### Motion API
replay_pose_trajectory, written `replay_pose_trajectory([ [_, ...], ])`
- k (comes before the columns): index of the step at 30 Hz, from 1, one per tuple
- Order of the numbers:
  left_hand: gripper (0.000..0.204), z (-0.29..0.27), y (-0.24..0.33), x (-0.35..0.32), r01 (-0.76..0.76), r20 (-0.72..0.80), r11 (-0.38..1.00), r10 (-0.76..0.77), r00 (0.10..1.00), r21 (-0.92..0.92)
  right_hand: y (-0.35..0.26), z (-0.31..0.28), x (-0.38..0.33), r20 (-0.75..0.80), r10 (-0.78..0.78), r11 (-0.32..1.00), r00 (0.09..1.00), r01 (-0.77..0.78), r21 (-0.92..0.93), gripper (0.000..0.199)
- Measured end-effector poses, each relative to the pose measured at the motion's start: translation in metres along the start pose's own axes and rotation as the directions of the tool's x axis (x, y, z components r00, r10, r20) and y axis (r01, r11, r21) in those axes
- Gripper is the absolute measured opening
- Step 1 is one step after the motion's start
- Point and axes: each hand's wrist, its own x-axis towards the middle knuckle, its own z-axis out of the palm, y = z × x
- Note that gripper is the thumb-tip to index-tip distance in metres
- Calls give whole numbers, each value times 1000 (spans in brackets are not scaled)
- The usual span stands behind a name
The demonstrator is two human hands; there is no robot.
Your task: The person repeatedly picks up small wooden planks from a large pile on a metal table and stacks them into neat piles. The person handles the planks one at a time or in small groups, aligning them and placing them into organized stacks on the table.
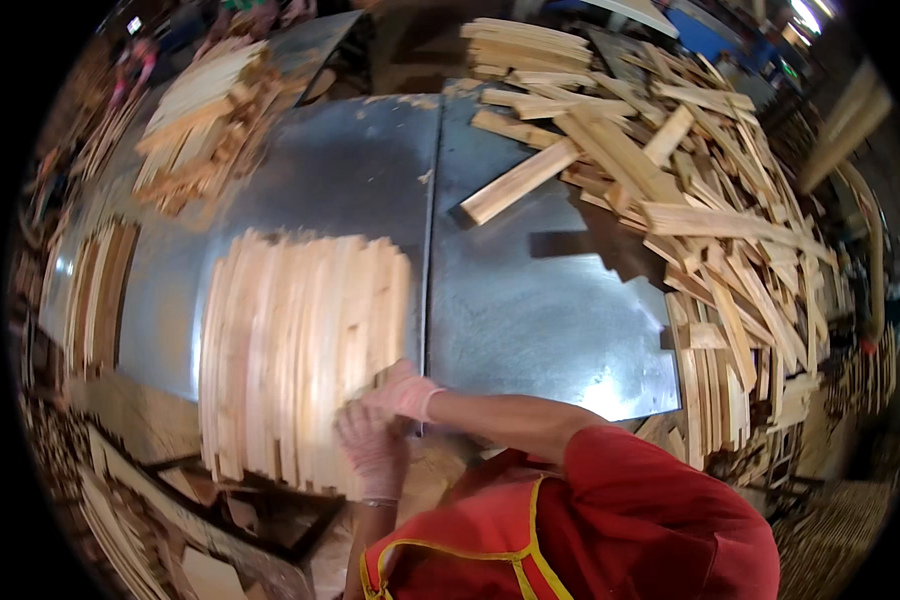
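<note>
Here in the head view, both gloved hands are at the work, close together at the near right corner of a broad row of pale wooden strips (300, 350). That row sits on the metal tabletop (530, 340), strips packed side by side with their lengths running away from the worker, far ends slightly uneven, the whole block just left of the dark seam (431, 210). And look at the left hand (373, 448): up against the near end of the row, fingers bent over it, blurred, and I can't tell whether they're clamped on a strip. The right hand (402, 392) reaches across from the red sleeve (650, 500), just beyond the left and at the row's right edge; its grip I can't make out either. Over to the right, a big tangled heap of boards (710, 190), pieces crossing at every angle, one light board (520, 181) poking out across the metal! Far left, a tall stack of strips (198, 115), and nearer, a narrow bundle of browner strips (102, 300) by the table's left side.
</note>
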Motion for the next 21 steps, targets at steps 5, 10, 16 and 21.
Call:
replay_pose_trajectory([
  [5,75,-12,-36,23,161,134,971,-186,973,175,-12,-57,-10,-136,-26,849,990,93,521,57],
  [10,90,-11,-26,32,225,277,935,-301,913,275,90,-241,-174,-753,-76,969,653,225,98,67],
  [16,79,-30,94,64,-98,279,986,132,951,-132,345,-365,-306,-734,549,793,400,-528,305,79],
  [21,76,-41,220,96,-96,423,912,276,863,-400,371,-308,-270,-328,663,727,673,-683,70,85],
])
